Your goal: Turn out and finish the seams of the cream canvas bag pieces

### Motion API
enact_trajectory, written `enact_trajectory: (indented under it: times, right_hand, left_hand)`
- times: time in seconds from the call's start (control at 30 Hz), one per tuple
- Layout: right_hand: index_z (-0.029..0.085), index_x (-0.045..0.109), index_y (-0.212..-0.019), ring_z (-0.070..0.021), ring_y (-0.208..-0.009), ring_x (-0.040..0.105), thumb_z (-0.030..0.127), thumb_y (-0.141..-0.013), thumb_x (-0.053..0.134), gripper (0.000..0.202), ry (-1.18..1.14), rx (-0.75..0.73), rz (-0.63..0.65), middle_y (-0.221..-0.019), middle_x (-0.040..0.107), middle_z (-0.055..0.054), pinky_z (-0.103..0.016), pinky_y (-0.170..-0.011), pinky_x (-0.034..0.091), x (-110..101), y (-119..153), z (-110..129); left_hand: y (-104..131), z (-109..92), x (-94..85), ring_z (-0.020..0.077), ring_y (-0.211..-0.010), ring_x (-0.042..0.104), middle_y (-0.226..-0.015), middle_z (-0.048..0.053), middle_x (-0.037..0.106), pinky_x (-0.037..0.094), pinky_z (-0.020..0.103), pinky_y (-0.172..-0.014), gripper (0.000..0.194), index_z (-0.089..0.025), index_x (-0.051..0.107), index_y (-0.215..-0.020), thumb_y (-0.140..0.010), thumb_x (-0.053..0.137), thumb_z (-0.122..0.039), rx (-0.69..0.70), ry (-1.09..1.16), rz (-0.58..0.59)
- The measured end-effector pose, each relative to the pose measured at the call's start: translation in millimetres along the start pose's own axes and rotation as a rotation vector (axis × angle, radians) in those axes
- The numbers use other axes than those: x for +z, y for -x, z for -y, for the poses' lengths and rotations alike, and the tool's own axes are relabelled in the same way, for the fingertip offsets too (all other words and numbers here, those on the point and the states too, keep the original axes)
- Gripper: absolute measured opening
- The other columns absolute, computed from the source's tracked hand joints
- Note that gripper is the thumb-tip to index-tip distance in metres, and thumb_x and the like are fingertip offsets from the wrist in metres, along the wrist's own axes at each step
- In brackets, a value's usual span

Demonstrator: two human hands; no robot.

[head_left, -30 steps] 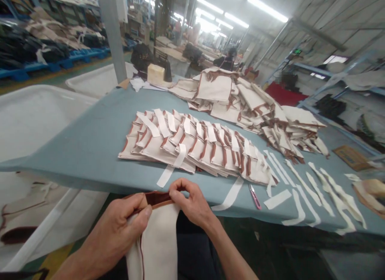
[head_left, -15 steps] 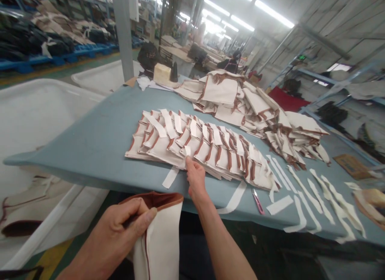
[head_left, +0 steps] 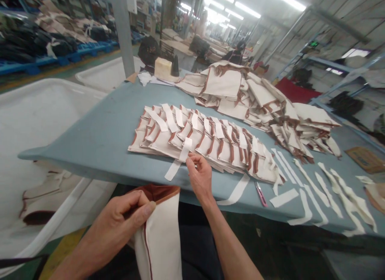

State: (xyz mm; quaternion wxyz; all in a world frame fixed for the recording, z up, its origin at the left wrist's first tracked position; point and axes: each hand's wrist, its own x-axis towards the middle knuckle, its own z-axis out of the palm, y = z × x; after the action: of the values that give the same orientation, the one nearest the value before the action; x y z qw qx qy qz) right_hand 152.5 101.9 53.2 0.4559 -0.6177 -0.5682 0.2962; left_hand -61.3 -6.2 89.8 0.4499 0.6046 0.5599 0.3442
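Note:
My left hand [head_left: 129,216] pinches the brown-lined top edge of a cream fabric piece [head_left: 164,236] that hangs below the table's front edge. My right hand [head_left: 200,171] is beside a short white strip [head_left: 185,149], its thumb and forefinger close together near the strip's right side; whether they touch it is unclear. That strip lies over a row of overlapping cream pieces with brown edges [head_left: 221,151]. Several more white strips lie across the row. Another white strip [head_left: 173,169] sticks out from under the row's front edge.
A pink-handled cutting tool [head_left: 261,195] lies near the blue-green table's [head_left: 87,131] front edge, with loose white strips [head_left: 284,197] to its right. Behind the row is a large heap of cream pieces [head_left: 222,83]. White bins [head_left: 39,111] stand at the left, beside a grey post [head_left: 122,31].
The short white strip, previously at my right fingertips, now lies more fully in view over the row. My right hand's fingers have shifted slightly right of it. The view has tilted a little.

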Motion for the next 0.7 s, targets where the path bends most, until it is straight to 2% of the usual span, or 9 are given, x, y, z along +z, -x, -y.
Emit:
enact_trajectory:
  times: [0.1, 0.17, 0.27, 0.4, 0.47, 0.57, 0.7]
  right_hand:
    - [0.023, 0.074, -0.099, -0.0244, -0.081, 0.07, 0.045, -0.095, 0.065, 0.025, 0.161, 0.016, -0.042, -0.088, 0.079, -0.006, -0.034, -0.079, 0.05, -9, -3, 11]
    - [0.024, 0.077, -0.101, -0.0267, -0.084, 0.072, 0.045, -0.099, 0.066, 0.024, 0.27, 0.024, -0.051, -0.083, 0.078, -0.005, -0.035, -0.082, 0.049, -10, -12, 19]
    - [0.023, 0.08, -0.103, -0.0331, -0.095, 0.076, 0.043, -0.102, 0.07, 0.022, 0.412, 0.061, -0.02, -0.085, 0.08, -0.011, -0.039, -0.086, 0.049, -3, -34, 27]
    - [0.015, 0.08, -0.105, -0.0394, -0.106, 0.077, 0.039, -0.1, 0.077, 0.024, 0.545, 0.132, 0.027, -0.099, 0.083, -0.021, -0.044, -0.091, 0.05, 15, -61, 26]
    - [0.016, 0.079, -0.106, -0.0388, -0.107, 0.077, 0.037, -0.102, 0.074, 0.022, 0.575, 0.149, 0.04, -0.102, 0.083, -0.021, -0.044, -0.091, 0.05, 23, -66, 22]
    - [0.021, 0.079, -0.104, -0.034, -0.103, 0.077, 0.035, -0.106, 0.068, 0.018, 0.578, 0.14, 0.056, -0.1, 0.084, -0.014, -0.04, -0.089, 0.049, 28, -63, 17]
    - [0.024, 0.078, -0.101, -0.0273, -0.094, 0.077, 0.039, -0.108, 0.064, 0.022, 0.529, 0.109, 0.059, -0.096, 0.083, -0.005, -0.034, -0.083, 0.048, 28, -51, 12]
  left_hand:
    - [3, 5, -3.1, 0.0161, -0.061, 0.053, -0.068, -0.002, 0.062, 0.046, 0.023, -0.058, 0.047, -0.022, 0.061, -0.069, -0.102, 0.058, -0.056, 0.019, -0.009, 0.065]
    - [8, 8, -7.4, 0.018, -0.066, 0.059, -0.072, -0.001, 0.065, 0.049, 0.023, -0.061, 0.043, -0.023, 0.065, -0.075, -0.102, 0.059, -0.055, 0.0, -0.018, 0.127]
    - [16, 15, -14.5, 0.0196, -0.069, 0.062, -0.074, -0.001, 0.066, 0.051, 0.023, -0.061, 0.041, -0.024, 0.068, -0.079, -0.1, 0.061, -0.059, -0.028, 0.004, 0.176]
    - [27, 20, -17.3, 0.0192, -0.07, 0.06, -0.075, -0.002, 0.066, 0.05, 0.022, -0.062, 0.044, -0.024, 0.068, -0.078, -0.099, 0.062, -0.063, -0.05, 0.006, 0.159]
    - [31, 20, -16.2, 0.02, -0.073, 0.062, -0.075, -0.002, 0.066, 0.05, 0.022, -0.063, 0.044, -0.024, 0.068, -0.078, -0.099, 0.062, -0.063, -0.069, 0.002, 0.125]
    - [32, 21, -15.4, 0.021, -0.079, 0.064, -0.078, -0.001, 0.068, 0.05, 0.023, -0.066, 0.042, -0.024, 0.069, -0.08, -0.1, 0.061, -0.06, -0.105, -0.001, 0.071]
    - [27, 27, -16.1, 0.02, -0.075, 0.063, -0.08, -0.001, 0.069, 0.05, 0.024, -0.069, 0.04, -0.024, 0.066, -0.078, -0.1, 0.062, -0.057, -0.059, -0.024, 0.093]
